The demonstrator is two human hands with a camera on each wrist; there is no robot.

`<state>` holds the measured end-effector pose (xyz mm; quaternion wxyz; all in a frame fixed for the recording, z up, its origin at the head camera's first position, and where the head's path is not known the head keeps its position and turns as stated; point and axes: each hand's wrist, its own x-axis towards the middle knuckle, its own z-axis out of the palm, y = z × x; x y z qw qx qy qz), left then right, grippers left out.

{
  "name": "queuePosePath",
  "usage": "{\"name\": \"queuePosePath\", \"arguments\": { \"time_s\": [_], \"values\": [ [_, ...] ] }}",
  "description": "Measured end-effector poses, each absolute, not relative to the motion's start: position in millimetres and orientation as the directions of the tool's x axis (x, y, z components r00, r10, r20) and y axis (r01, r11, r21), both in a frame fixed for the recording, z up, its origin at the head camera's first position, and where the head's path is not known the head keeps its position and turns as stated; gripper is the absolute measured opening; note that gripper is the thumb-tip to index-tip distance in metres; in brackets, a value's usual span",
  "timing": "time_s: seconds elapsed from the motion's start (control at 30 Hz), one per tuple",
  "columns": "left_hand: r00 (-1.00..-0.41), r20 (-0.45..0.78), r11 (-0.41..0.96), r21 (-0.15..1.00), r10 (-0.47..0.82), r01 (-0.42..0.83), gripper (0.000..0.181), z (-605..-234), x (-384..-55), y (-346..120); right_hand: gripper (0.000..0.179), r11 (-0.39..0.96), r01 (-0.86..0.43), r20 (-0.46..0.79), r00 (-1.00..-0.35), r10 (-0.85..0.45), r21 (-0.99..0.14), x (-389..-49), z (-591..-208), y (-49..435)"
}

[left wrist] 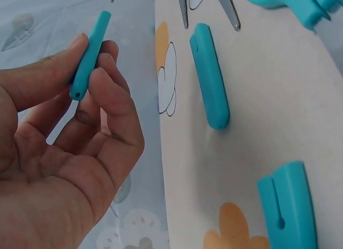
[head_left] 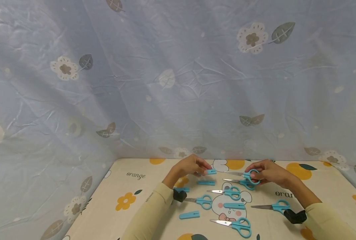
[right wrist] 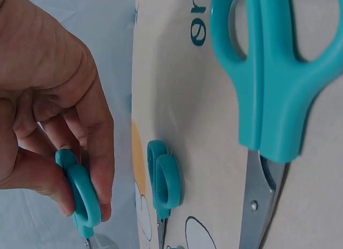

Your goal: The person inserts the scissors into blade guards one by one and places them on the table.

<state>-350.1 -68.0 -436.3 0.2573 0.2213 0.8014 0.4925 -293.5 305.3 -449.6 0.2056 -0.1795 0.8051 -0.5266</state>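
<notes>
"Scissors [head_left: 246, 174] with turquoise handles: where are they, and what surrounds them, biggest first?"

"Biggest is the grey-blue flowered backdrop [head_left: 178, 116], then the cream tablecloth [head_left: 324, 183] with its oranges and printed animal face [head_left: 220, 205]. Two pale yellow sleeves [head_left: 146, 213] reach in from the near side."

"And the hands?"

"Right hand [head_left: 266, 171]: thumb and fingers pinch the handle loops of that one pair near the cloth's far edge, blades pointing left. Left hand [head_left: 192, 165]: thumb and fingers pinch a turquoise blade cover [head_left: 210, 171], its slit end towards the blade tips but apart from them."

"Does the held pair touch the loose pair [head_left: 244, 182] just nearer the person?"

"Their handles overlap in the head view; the right wrist view shows a gap."

"Are its blades closed?"

"Probably, though they look too thin there to be sure."

"What else lies about?"

"Four more pairs, blades leftward too. Smallest are four loose covers [head_left: 189, 215]: one just nearer than the held one, one partly behind the black wrist device [head_left: 179, 195], one across the printed face, one nearer the person."
</notes>
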Motion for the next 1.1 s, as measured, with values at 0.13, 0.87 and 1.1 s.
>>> {"name": "queuePosePath", "arguments": {
  "time_s": [0.13,0.87,1.1],
  "values": [
    [-0.753,-0.2,0.401,0.912,0.627,0.091,0.021,-435,-348,-69,0.038,0.373,-0.086,-0.137,-0.836,-0.532,-0.924,-292,-447,302],
    [-0.711,-0.224,0.34,0.94,0.666,0.022,0.02,-431,-343,-64,0.041,0.333,-0.052,-0.152,-0.816,-0.558,-0.941,-292,-442,293],
    [-0.709,-0.228,0.333,0.943,0.667,0.011,0.02,-433,-342,-63,0.04,0.329,-0.05,-0.157,-0.804,-0.573,-0.943,-293,-442,291]
  ]
}}
